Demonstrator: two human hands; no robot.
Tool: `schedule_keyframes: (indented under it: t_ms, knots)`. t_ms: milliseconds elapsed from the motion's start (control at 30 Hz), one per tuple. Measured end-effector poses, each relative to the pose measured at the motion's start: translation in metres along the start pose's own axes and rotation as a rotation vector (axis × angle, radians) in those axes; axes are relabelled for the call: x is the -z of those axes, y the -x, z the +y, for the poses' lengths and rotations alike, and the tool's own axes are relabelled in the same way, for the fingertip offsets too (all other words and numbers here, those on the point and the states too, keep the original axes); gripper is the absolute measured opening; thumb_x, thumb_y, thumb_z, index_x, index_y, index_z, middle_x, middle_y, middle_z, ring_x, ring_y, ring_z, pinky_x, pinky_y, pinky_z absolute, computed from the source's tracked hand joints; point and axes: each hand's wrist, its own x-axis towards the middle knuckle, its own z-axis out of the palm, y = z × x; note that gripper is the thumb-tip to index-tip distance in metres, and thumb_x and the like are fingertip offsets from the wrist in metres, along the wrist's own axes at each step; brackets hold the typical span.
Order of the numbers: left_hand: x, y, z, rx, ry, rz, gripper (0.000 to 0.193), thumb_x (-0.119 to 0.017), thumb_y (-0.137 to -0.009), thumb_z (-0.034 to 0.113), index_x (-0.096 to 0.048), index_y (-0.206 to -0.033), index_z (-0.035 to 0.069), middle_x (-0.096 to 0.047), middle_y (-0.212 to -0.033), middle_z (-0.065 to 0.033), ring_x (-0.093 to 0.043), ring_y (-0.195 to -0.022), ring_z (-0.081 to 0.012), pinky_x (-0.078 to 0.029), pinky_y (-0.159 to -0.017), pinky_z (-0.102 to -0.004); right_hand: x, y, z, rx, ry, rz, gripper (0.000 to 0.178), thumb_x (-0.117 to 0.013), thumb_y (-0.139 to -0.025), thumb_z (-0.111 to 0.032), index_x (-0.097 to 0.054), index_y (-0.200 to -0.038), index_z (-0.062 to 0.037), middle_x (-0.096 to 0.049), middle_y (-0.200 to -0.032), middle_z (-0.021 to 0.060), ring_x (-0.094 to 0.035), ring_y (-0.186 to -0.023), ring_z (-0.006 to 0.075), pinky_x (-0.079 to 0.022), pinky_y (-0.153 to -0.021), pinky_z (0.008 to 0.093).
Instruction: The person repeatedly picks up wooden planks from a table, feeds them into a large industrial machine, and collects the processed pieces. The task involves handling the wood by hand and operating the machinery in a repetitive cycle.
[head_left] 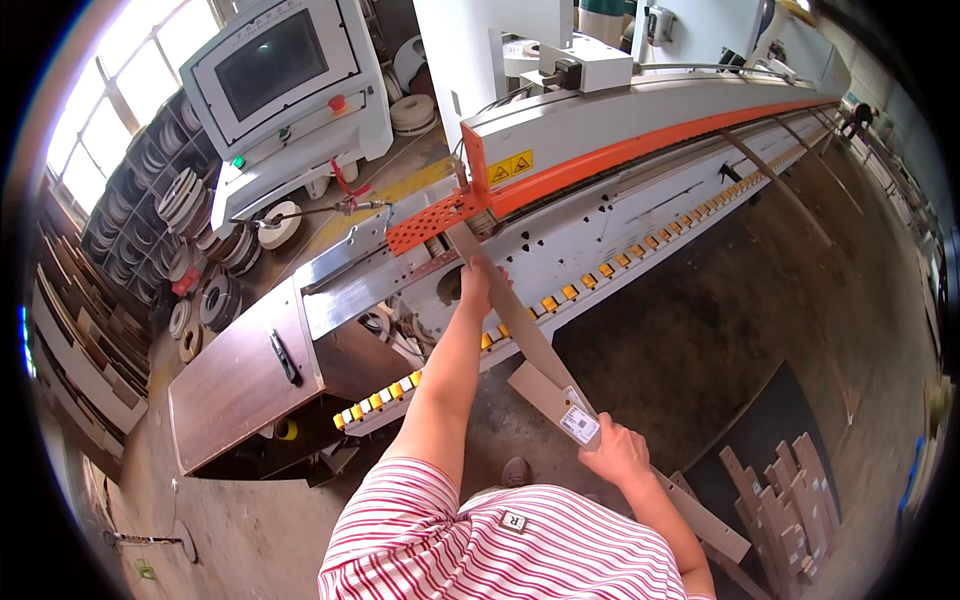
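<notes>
A long narrow brown board [525, 335] runs from the machine's infeed, under the orange perforated guard [430, 222], back toward me. My left hand [474, 285] rests on its far part, close to the infeed. My right hand [615, 450] grips its near end, where a white label is stuck. Beneath it another flat board [690, 515] lies along my right forearm. The long white edge-banding machine [620, 200] stretches away to the upper right, with a row of yellow conveyor pads [600, 272] along its front.
A white control console with a dark screen [275, 70] stands at upper left. Rolls of edge tape [185, 200] fill racks at left. A brown-panelled cabinet [240, 380] sits at lower left. Stacked narrow boards [785, 510] lie on the floor at right. A person [858, 118] is far away.
</notes>
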Motion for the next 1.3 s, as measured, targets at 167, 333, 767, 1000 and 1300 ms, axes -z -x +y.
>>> schedule_keyframes:
  t_ms: [167, 333, 767, 1000, 1300]
  knots:
    - [-0.01, -0.001, 0.005, 0.014, -0.089, 0.097, 0.047, -0.029, -0.105, 0.048, -0.042, -0.115, 0.004, -0.057, -0.086, -0.0121, -0.059, -0.069, -0.0238, -0.057, -0.065, -0.0461, 0.005, -0.008, -0.001, 0.011, -0.011, -0.045, 0.052, -0.069, -0.071, -0.031, -0.051, -0.107, 0.0003, -0.068, -0.092, 0.0273, -0.068, -0.085, 0.0422, -0.056, -0.079, 0.048]
    - [-0.03, -0.007, 0.001, -0.003, -0.107, 0.135, 0.045, -0.031, -0.105, 0.046, -0.042, -0.114, 0.003, -0.057, -0.083, -0.0143, -0.061, -0.066, -0.0271, -0.057, -0.06, -0.0469, 0.016, -0.021, 0.013, -0.02, -0.052, -0.095, 0.053, -0.07, -0.07, -0.032, -0.051, -0.107, 0.0008, -0.068, -0.092, 0.0272, -0.068, -0.086, 0.042, -0.055, -0.079, 0.048]
    - [-0.101, -0.085, -0.046, -0.057, -0.323, -0.035, 0.049, -0.045, -0.098, 0.056, -0.043, -0.106, 0.007, -0.056, -0.081, -0.0113, -0.058, -0.065, -0.026, -0.052, -0.055, -0.0449, 0.069, -0.058, 0.082, -0.053, 0.017, 0.081, 0.055, -0.075, -0.073, -0.031, -0.05, -0.109, 0.0014, -0.068, -0.092, 0.0286, -0.067, -0.087, 0.0458, -0.055, -0.08, 0.0502]
    - [-0.097, 0.093, -0.051, -0.153, -0.562, -0.485, 0.053, -0.048, -0.098, 0.052, -0.05, -0.123, 0.005, -0.063, -0.11, -0.0104, -0.061, -0.1, -0.0226, -0.048, -0.091, -0.039, 0.124, -0.013, 0.106, -0.02, -0.362, 0.308, 0.04, -0.073, -0.077, -0.019, -0.048, -0.103, -0.0002, -0.067, -0.082, 0.0217, -0.07, -0.074, 0.0363, -0.056, -0.067, 0.0418]
    - [-0.089, 0.266, -0.066, 0.184, -0.07, -0.567, 0.033, -0.06, -0.099, 0.026, -0.052, -0.12, 0.002, -0.064, -0.105, -0.0078, -0.064, -0.091, -0.0163, -0.054, -0.079, -0.0329, 0.042, -0.014, 0.043, 0.011, -1.826, -0.886, 0.046, -0.063, -0.083, -0.029, -0.054, -0.115, 0.0033, -0.062, -0.083, 0.014, -0.065, -0.073, 0.0247, -0.056, -0.068, 0.0339]
